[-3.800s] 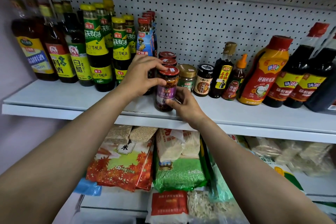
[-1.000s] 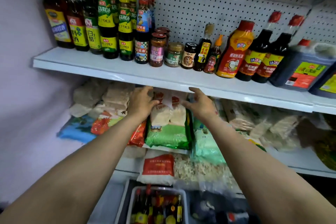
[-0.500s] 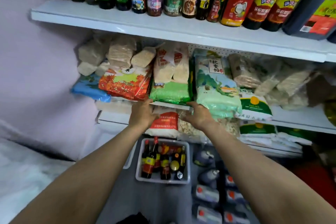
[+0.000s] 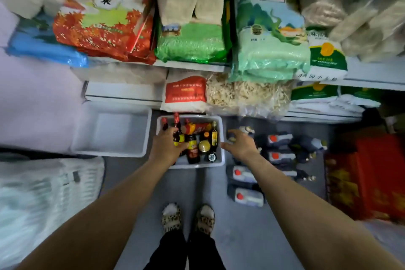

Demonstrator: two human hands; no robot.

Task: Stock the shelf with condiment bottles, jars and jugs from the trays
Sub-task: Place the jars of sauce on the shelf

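Observation:
On the grey floor stands a white tray (image 4: 191,165) holding several condiment bottles, among them a brown jar with a gold lid (image 4: 204,146) and a dark bottle with a red-yellow label (image 4: 192,151). My left hand (image 4: 167,145) reaches into the tray's left side. Its fingers and thumb curl round a dark red-capped bottle with a yellow band (image 4: 178,136). My right hand (image 4: 239,143) hovers over the tray's right rim with spread fingers and holds nothing. The condiment shelf is out of view.
An empty white tray (image 4: 114,130) sits to the left. Several dark jugs with red caps (image 4: 246,196) lie on the floor to the right, with red bags (image 4: 372,178) beyond them. Rice and grain bags (image 4: 192,44) fill the lower shelves above. My slippered feet (image 4: 188,219) stand behind the tray.
My view has dropped from the condiment shelf to the floor. Both hands came down from the shelf edge to the tray, and my left hand now closes round a bottle.

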